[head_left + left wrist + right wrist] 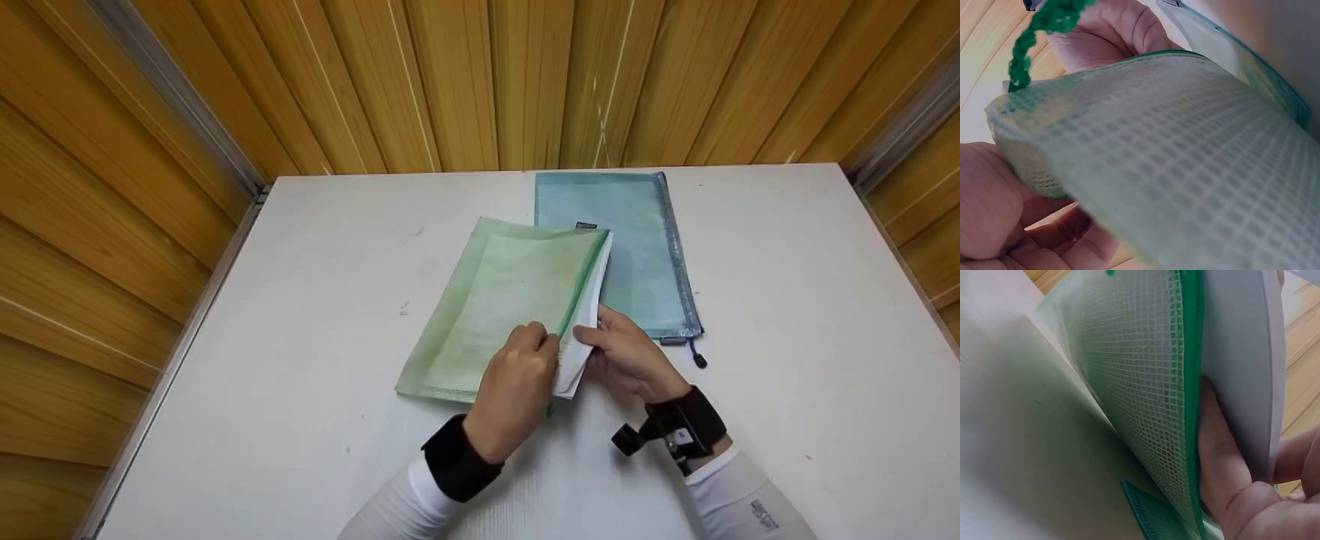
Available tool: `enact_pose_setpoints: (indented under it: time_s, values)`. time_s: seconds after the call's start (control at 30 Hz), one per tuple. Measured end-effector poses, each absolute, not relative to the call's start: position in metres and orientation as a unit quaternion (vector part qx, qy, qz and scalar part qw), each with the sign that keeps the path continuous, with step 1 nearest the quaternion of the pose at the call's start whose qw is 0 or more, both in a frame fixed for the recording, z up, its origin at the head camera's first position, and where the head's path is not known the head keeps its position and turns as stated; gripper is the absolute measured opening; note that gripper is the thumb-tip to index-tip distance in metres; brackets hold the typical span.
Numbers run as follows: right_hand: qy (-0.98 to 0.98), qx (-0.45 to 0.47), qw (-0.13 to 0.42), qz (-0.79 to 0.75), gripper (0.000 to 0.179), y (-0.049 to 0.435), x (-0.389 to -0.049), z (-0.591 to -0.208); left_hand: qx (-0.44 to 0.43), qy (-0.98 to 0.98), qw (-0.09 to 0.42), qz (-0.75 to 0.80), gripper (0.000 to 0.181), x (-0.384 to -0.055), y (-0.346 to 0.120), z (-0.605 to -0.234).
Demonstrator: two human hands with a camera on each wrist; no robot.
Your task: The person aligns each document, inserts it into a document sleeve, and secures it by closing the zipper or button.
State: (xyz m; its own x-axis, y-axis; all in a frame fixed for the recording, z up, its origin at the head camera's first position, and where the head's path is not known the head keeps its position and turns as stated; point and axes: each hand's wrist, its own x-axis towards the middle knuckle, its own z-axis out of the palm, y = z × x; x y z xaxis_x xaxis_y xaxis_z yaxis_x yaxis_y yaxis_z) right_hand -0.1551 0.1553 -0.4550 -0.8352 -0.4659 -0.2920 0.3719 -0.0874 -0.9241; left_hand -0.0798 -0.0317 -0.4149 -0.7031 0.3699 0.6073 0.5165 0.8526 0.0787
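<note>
A green mesh zipper pouch (495,292) is held tilted over the table, its zipper side open. A stack of white paper sheets (574,367) juts out of that side. My left hand (517,382) grips the pouch by its lower edge, beside the opening, fingers curled. On the other side, my right hand (630,352) pinches the sheets, thumb in front and fingers behind. In the right wrist view, a finger (1216,444) lies between the green zipper edge (1192,382) and the paper (1238,354). A green cord (1022,56) hangs off the pouch's corner in the left wrist view.
A blue mesh zipper pouch (637,277) lies flat on the white table (315,300), partly under the green one, its zipper pull (699,360) at the near right corner. Wood-patterned panels (450,82) stand behind the table and at both sides.
</note>
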Motion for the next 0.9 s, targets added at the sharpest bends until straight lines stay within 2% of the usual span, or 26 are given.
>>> enact_pose_setpoints:
  time_s: [0.6, 0.8, 0.9]
  values:
    - [0.622, -0.043, 0.285, -0.728, 0.064, 0.153, -0.155, -0.458, -0.254, -0.899, 0.328, -0.138, 0.016, -0.080, -0.031, -0.414]
    - [0.628, -0.053, 0.296, -0.718, 0.059, 0.157, -0.155, -0.455, -0.253, -0.893, 0.304, -0.216, 0.020, -0.086, -0.037, -0.412]
    - [0.631, -0.064, 0.301, -0.713, 0.046, 0.160, -0.154, -0.451, -0.239, -0.893, 0.288, -0.249, 0.022, -0.089, -0.041, -0.410]
